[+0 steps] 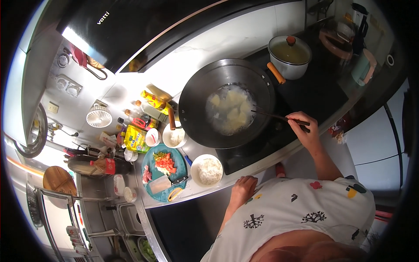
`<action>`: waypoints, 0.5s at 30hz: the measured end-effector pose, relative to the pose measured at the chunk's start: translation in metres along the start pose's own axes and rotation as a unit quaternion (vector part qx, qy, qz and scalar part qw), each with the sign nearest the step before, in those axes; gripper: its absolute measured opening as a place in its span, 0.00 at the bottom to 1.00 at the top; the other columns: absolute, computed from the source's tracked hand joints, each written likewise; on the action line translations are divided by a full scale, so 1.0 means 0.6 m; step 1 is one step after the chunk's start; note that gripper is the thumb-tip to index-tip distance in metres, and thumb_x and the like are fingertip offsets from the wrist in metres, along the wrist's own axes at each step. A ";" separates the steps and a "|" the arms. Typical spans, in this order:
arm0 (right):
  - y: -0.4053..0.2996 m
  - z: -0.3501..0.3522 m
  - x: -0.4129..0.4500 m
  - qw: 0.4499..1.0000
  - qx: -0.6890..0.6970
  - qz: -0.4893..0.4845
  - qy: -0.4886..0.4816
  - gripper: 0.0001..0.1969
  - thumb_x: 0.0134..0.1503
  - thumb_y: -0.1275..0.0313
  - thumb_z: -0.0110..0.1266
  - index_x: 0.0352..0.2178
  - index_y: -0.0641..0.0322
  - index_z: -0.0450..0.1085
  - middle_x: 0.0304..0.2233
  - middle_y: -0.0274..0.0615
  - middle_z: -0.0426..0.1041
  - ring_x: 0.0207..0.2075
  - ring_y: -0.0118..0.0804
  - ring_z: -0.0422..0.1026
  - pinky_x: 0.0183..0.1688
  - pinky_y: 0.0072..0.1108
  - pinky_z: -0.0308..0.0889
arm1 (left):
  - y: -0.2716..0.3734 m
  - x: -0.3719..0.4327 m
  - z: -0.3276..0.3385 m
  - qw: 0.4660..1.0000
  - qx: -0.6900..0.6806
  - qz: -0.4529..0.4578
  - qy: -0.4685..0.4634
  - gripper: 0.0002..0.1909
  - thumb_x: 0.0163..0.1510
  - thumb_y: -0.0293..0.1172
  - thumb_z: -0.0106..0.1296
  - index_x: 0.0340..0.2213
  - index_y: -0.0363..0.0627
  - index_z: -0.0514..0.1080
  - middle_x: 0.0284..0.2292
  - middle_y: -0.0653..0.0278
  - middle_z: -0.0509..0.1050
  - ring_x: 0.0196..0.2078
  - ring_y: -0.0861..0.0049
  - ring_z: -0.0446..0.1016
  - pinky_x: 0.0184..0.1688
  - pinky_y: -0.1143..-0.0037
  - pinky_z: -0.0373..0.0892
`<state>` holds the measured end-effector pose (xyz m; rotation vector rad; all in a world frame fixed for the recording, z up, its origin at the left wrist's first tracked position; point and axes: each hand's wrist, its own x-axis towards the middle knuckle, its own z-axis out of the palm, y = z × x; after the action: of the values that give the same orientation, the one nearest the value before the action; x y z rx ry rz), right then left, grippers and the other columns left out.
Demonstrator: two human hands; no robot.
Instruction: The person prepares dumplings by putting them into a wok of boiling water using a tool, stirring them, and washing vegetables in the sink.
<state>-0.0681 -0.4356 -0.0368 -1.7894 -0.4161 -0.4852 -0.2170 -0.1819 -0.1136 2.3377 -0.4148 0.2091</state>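
Observation:
My right hand [304, 128] is closed around dark chopsticks [278, 116], whose tips reach into a large black wok [226, 70]. Pale yellow pieces [234, 108] lie in bubbling, cloudy liquid at the wok's bottom. Near the counter's front edge rests my left hand [244, 187], its fingers curled; whether it touches the edge or holds anything is unclear. To its left stands a white bowl of pale, shredded food [208, 171]. A round green cutting board [183, 160] bears chopped red pieces [164, 163], a little raw meat [147, 174] and a cleaver [160, 184].
A lidded pot [289, 59] stands behind the wok's right side, its orange handle [276, 73] pointing forward. Another white bowl [175, 136] sits by the wok's left handle. Sauce bottles [157, 102], a yellow pouch [135, 139] and a small fan [99, 116] are further left. A sink [127, 217] is lower left.

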 end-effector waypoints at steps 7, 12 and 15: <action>0.000 0.002 -0.005 1.000 -0.003 -0.027 -0.001 0.05 0.51 0.82 0.54 0.31 0.67 0.71 0.32 0.40 0.74 0.28 0.25 0.72 0.30 0.13 0.66 | 0.000 0.004 -0.002 1.000 0.005 0.014 0.010 0.05 0.44 0.21 0.56 0.27 0.41 0.72 0.29 0.63 0.75 0.32 0.65 0.73 0.33 0.71 0.70; -0.002 0.002 -0.002 0.999 -0.007 -0.034 0.003 0.04 0.52 0.82 0.54 0.31 0.67 0.71 0.31 0.39 0.74 0.28 0.24 0.72 0.30 0.12 0.66 | 0.000 0.000 -0.006 1.000 0.003 0.012 0.023 0.05 0.44 0.21 0.55 0.28 0.40 0.72 0.28 0.62 0.74 0.31 0.65 0.72 0.33 0.71 0.69; -0.006 -0.002 0.015 0.999 0.027 0.027 -0.001 0.04 0.53 0.79 0.55 0.31 0.69 0.72 0.28 0.36 0.73 0.28 0.21 0.71 0.29 0.12 0.65 | -0.002 -0.003 -0.009 1.000 0.000 0.011 0.026 0.06 0.45 0.21 0.55 0.29 0.40 0.72 0.28 0.61 0.74 0.31 0.64 0.72 0.33 0.71 0.68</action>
<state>-0.0625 -0.4354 -0.0290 -1.7456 -0.3779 -0.4300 -0.2182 -0.1768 -0.1112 2.3236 -0.4150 0.2794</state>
